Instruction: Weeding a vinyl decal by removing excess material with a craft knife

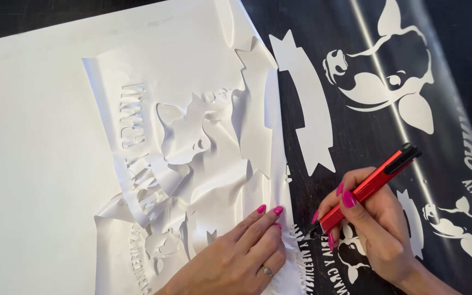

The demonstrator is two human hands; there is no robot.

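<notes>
Two bare hands, left hand with a thin silver ring on one finger, right hand ringless, fingers with bright pink polished nails, no sleeves visible

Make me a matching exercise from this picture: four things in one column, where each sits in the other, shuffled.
1. red craft knife
2. ribbon-shaped white cutout
3. ring
4. peeled white sheet

A. lifted and curled, mid-left
B. on the left hand
C. gripped in the right hand
D. flat on the dark backing, top centre

Pairs: 1-C, 2-D, 3-B, 4-A
</notes>
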